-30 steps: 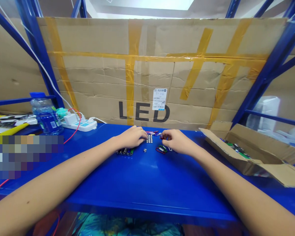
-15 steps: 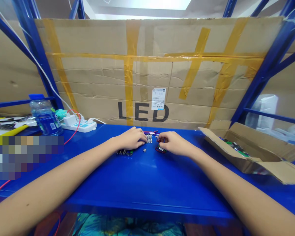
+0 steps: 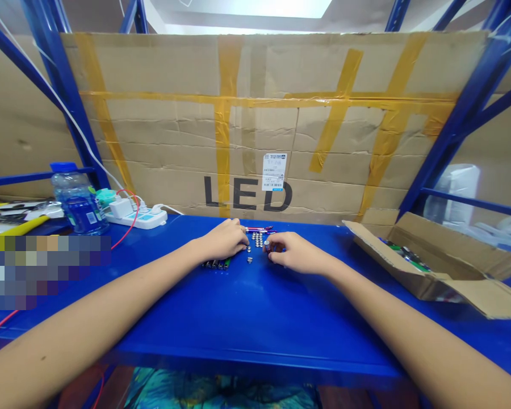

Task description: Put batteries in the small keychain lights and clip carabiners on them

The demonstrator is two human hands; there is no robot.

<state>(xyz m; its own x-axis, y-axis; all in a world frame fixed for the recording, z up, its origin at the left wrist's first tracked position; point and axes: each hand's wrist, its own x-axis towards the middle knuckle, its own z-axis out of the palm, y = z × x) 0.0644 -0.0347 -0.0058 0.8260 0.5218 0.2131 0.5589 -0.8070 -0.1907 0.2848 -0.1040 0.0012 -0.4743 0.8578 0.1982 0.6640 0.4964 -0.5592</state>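
Observation:
My right hand (image 3: 296,251) pinches a small dark-red tube with a silvery end (image 3: 266,244); the fingers hide most of it. My left hand (image 3: 223,241) lies over a row of dark and green metal-ended tubes (image 3: 216,264), its fingers curled together. Whether those fingertips hold anything is hidden. A small silvery round piece (image 3: 249,249) sits right by them, and a small stack of similar pieces (image 3: 250,260) stands nearer me. Between the hands, several silvery button-like pieces (image 3: 259,239) form rows. Behind them lie thin purple-red pens or sticks (image 3: 258,230).
At the right stands an open cardboard box (image 3: 434,284) with green and dark tubes inside. A power strip (image 3: 147,219) and a blue-capped bottle (image 3: 80,199) are at the left. Taped cardboard (image 3: 174,153) backs the blue table (image 3: 255,318). A red cable runs along the left.
My right hand has moved slightly left, bringing the red tube's silvery end into view. My left fingers have drawn back a little, and a silvery piece shows beside them.

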